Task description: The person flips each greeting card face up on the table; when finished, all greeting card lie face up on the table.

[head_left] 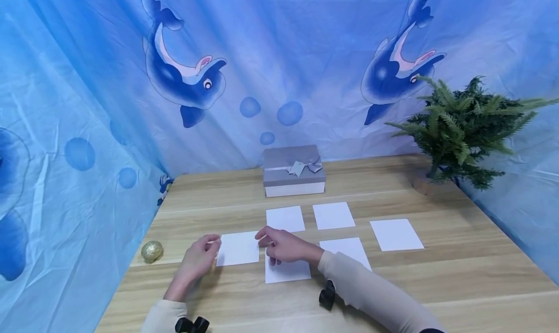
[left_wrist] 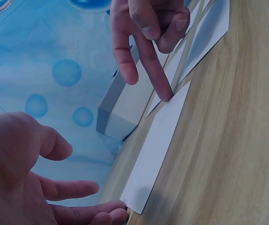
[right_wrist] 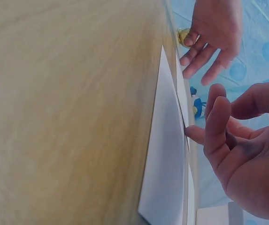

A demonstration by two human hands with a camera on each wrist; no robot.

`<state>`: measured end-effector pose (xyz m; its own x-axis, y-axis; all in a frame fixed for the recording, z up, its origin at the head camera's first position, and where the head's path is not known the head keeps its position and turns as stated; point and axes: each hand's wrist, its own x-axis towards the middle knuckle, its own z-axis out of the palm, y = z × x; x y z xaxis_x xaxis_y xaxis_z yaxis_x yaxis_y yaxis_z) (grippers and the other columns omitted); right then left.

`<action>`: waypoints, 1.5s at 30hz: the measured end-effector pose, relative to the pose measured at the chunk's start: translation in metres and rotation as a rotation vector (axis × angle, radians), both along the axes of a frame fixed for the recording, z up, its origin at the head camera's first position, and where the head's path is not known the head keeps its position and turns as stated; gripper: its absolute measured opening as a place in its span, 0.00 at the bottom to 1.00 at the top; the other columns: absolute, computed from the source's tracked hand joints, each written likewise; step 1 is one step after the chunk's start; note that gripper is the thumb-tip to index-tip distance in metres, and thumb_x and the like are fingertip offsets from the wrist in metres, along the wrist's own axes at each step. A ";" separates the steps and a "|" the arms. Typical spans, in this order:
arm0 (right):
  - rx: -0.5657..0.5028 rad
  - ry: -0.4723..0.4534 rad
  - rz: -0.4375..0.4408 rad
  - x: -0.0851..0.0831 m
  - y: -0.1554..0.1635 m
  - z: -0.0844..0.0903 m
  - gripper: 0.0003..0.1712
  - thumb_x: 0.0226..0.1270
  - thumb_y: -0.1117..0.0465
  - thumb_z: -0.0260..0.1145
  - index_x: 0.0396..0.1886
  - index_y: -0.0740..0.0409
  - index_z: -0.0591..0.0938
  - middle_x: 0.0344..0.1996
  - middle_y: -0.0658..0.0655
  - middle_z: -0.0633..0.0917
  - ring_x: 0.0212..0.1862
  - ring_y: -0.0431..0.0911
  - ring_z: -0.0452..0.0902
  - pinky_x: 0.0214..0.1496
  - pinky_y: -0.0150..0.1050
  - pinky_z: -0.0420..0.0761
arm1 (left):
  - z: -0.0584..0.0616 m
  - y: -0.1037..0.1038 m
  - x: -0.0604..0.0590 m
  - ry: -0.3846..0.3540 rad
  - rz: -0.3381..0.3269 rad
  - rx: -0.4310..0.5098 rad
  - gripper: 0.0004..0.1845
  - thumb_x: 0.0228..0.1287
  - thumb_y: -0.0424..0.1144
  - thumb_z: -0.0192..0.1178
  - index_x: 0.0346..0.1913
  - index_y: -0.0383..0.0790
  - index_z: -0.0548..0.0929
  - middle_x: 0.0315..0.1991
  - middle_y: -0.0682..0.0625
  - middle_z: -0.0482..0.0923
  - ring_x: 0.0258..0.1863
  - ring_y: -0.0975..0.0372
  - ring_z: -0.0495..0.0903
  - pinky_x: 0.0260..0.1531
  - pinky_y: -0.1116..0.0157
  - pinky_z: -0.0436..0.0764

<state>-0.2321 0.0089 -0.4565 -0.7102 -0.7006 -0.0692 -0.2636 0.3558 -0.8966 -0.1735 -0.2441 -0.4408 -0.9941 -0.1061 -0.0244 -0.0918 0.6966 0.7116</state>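
Observation:
A white square card [head_left: 238, 249] lies flat on the table between my two hands. At its left edge is my left hand [head_left: 198, 260], fingertips against the card's corner and thumb held apart in the left wrist view. My right hand [head_left: 288, 245] reaches over a second card [head_left: 287, 272] and covers part of it. One straight finger [left_wrist: 160, 77] of the right hand touches the far end of the first card [left_wrist: 155, 150], while its other fingers bend loosely. In the right wrist view, neither hand grips anything.
More white cards lie behind and to the right, among them a back card [head_left: 334, 215] and a right card [head_left: 396, 234]. A grey gift box [head_left: 292, 170] with a bow stands at the back. There is a gold ball [head_left: 152, 251] at left and a small fir tree [head_left: 458, 129] at right.

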 end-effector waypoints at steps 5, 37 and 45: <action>-0.021 -0.008 -0.003 0.002 -0.001 0.002 0.26 0.59 0.77 0.52 0.59 0.64 0.72 0.57 0.66 0.81 0.23 0.45 0.80 0.27 0.35 0.82 | -0.002 0.000 -0.001 0.009 0.019 0.044 0.20 0.73 0.41 0.50 0.59 0.31 0.77 0.49 0.35 0.82 0.43 0.51 0.82 0.39 0.60 0.79; -0.376 0.228 -0.260 0.008 -0.009 -0.001 0.13 0.64 0.75 0.62 0.48 0.66 0.81 0.45 0.64 0.86 0.49 0.55 0.84 0.51 0.33 0.83 | 0.002 -0.004 0.000 0.104 0.144 0.349 0.15 0.70 0.31 0.53 0.55 0.31 0.79 0.48 0.39 0.84 0.45 0.64 0.82 0.43 0.78 0.76; -0.347 0.337 -0.336 0.005 -0.014 -0.003 0.09 0.63 0.71 0.66 0.43 0.62 0.85 0.39 0.56 0.88 0.42 0.45 0.85 0.45 0.30 0.83 | 0.004 -0.001 -0.002 0.141 0.182 0.395 0.13 0.68 0.32 0.56 0.52 0.33 0.79 0.46 0.40 0.83 0.40 0.67 0.81 0.42 0.74 0.79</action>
